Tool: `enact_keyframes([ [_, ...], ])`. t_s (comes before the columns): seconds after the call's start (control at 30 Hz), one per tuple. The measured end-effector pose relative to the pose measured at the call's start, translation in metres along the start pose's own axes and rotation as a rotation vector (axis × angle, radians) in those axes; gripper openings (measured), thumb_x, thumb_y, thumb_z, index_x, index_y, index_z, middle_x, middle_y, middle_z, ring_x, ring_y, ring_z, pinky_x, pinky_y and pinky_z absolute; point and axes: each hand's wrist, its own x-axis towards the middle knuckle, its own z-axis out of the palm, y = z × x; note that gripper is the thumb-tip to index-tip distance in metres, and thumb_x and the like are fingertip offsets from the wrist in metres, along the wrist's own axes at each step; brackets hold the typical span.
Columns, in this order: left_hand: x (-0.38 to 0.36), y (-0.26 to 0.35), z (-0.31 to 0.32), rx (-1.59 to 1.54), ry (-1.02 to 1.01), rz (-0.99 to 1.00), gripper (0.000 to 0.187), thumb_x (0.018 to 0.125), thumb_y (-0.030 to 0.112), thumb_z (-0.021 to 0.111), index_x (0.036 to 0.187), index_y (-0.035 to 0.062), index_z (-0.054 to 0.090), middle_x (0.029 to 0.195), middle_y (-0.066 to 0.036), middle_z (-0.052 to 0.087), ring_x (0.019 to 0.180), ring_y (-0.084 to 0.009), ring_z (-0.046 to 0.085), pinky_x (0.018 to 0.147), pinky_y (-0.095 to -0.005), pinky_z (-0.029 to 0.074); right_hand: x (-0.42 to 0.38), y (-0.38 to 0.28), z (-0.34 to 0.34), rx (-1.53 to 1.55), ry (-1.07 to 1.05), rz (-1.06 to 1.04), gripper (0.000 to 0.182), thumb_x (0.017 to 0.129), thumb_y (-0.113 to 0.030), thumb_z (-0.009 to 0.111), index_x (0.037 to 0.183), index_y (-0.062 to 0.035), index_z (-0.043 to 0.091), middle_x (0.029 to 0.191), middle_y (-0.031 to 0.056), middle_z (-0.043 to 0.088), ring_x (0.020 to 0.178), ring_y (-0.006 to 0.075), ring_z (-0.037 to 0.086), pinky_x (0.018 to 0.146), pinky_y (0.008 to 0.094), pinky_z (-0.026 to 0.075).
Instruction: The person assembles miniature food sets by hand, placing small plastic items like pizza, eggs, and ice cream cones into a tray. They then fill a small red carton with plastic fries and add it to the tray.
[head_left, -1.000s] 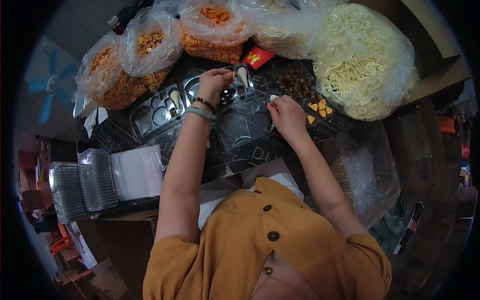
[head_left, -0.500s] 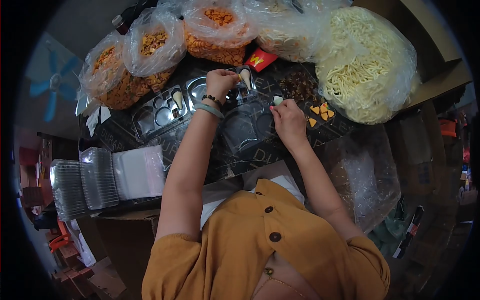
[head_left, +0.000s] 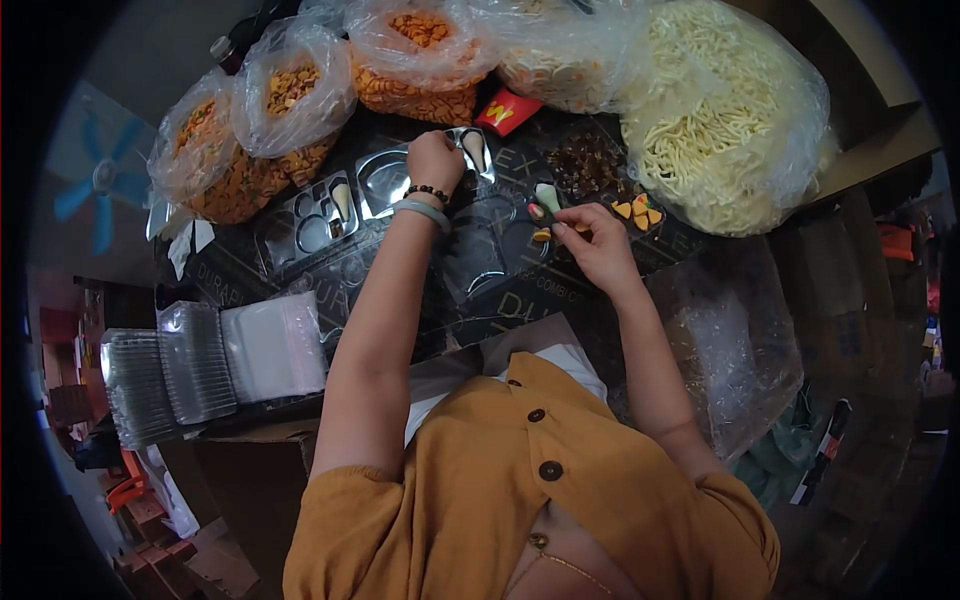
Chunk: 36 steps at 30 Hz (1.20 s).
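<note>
My left hand (head_left: 436, 162) is closed over a clear plastic tray (head_left: 378, 190), its fingertips hidden behind the hand. Next to it, a pale cone-shaped piece (head_left: 474, 150) lies in that tray's end compartment. My right hand (head_left: 598, 248) has thumb and finger drawn together, with a small yellow piece (head_left: 582, 227) showing at the fingers. Just left of these fingertips, a small red-and-white piece (head_left: 537, 211) and a yellow piece (head_left: 541, 235) sit by another clear tray (head_left: 475, 265). A white-topped piece (head_left: 545, 192) lies just above them.
Plastic bags of small orange pieces (head_left: 425, 85) and a large bag of cream-coloured strips (head_left: 715, 130) line the back. A red carton (head_left: 508, 110), brown pieces (head_left: 585, 165) and yellow wedges (head_left: 638, 212) lie nearer. Stacked clear trays (head_left: 190, 355) stand at left, beside plastic sleeves (head_left: 275, 345).
My right hand has moved slightly right and down from the white-topped piece; small yellow and red-and-white pieces now show by its fingers. The yellowish piece at my left fingertips is no longer visible.
</note>
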Motion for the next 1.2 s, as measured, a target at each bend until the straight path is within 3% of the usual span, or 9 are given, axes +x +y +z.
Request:
enact_keyframes([
  [0.2,-0.014,0.007,-0.024,-0.159,-0.02,-0.027,0.018,0.073,0.017,0.065,0.074,-0.0004,0.068,0.073,-0.016,0.066,0.065,-0.0291,0.063,0.063,-0.0361,0.05,0.001,0.004,0.006,-0.461,-0.09,-0.292,0.019,0.077,-0.006,0.067,0.093,0.0022,0.063,0.082,0.0075,0.055,0.073,0.0158,0.059,0.065,0.0265,0.047],
  [0.27,-0.023,-0.002,-0.041,-0.666,-0.181,-0.262,0.021,0.079,0.018,0.065,0.084,-0.0025,0.067,0.076,-0.008,0.067,0.064,-0.0186,0.062,0.06,-0.0296,0.049,0.001,0.005,0.008,-0.416,-0.052,-0.315,0.015,0.078,-0.006,0.067,0.089,0.0014,0.063,0.082,0.0063,0.058,0.071,0.0145,0.058,0.063,0.0275,0.047],
  [0.37,-0.045,-0.032,-0.085,-1.229,-0.358,-0.429,0.021,0.083,0.005,0.06,0.102,-0.0035,0.06,0.092,-0.007,0.063,0.08,-0.0151,0.06,0.073,-0.026,0.049,-0.002,-0.007,0.014,-0.1,-0.092,-0.032,0.009,0.082,-0.006,0.063,0.091,-0.0025,0.062,0.079,0.0015,0.061,0.067,0.0084,0.056,0.059,0.0231,0.046],
  [0.4,-0.051,-0.042,-0.103,-1.178,-0.36,-0.446,0.024,0.084,0.002,0.059,0.107,-0.0038,0.057,0.095,-0.009,0.062,0.088,-0.017,0.06,0.084,-0.027,0.049,-0.002,-0.011,0.02,-0.086,-0.118,-0.04,0.009,0.082,-0.006,0.063,0.091,-0.0025,0.062,0.079,0.0015,0.061,0.067,0.0084,0.056,0.059,0.0231,0.046],
  [0.5,-0.063,-0.082,-0.135,-1.113,-0.181,-0.503,0.019,0.083,0.003,0.062,0.101,-0.0039,0.059,0.098,-0.012,0.063,0.093,-0.0197,0.061,0.085,-0.0275,0.049,0.002,-0.03,0.036,0.58,-0.305,0.273,0.018,0.084,-0.004,0.061,0.102,-0.0017,0.061,0.083,0.0008,0.061,0.069,0.0051,0.057,0.057,0.0141,0.042],
  [0.73,-0.082,-0.134,-0.154,-1.318,-0.026,-0.576,0.017,0.083,0.005,0.064,0.097,-0.0039,0.06,0.094,-0.013,0.064,0.085,-0.0193,0.064,0.077,-0.0273,0.053,0.037,-0.054,0.116,0.73,-0.621,0.418,0.023,0.085,-0.007,0.061,0.107,0.0,0.061,0.092,0.006,0.064,0.073,0.0069,0.06,0.058,0.0161,0.044],
  [0.83,-0.091,-0.146,-0.155,-1.202,-0.027,-0.518,0.022,0.082,0.006,0.065,0.101,-0.0034,0.06,0.094,-0.011,0.064,0.085,-0.0169,0.063,0.078,-0.0256,0.052,0.049,-0.069,0.163,0.531,-0.624,0.31,0.023,0.086,-0.01,0.061,0.104,0.0029,0.062,0.089,0.0059,0.065,0.073,0.0085,0.061,0.058,0.0179,0.045],
  [1.0,-0.101,-0.148,-0.162,-0.866,0.039,-0.509,0.025,0.076,0.006,0.07,0.098,-0.0018,0.061,0.089,-0.006,0.064,0.079,-0.0121,0.061,0.071,-0.0229,0.049,0.076,-0.068,0.242,-0.147,-0.393,-0.292,0.02,0.079,-0.017,0.065,0.092,-0.0021,0.067,0.079,0.0112,0.067,0.071,0.023,0.065,0.065,0.0316,0.05],
  [1.2,-0.108,-0.16,-0.156,-0.965,0.025,-0.562,0.024,0.076,0.002,0.069,0.098,-0.0019,0.062,0.088,-0.005,0.064,0.077,-0.011,0.06,0.07,-0.0213,0.049,0.089,-0.061,0.283,-0.418,-0.299,-0.457,0.013,0.076,-0.018,0.063,0.081,-0.0066,0.068,0.082,0.0116,0.065,0.078,0.0291,0.063,0.069,0.0392,0.05],
])
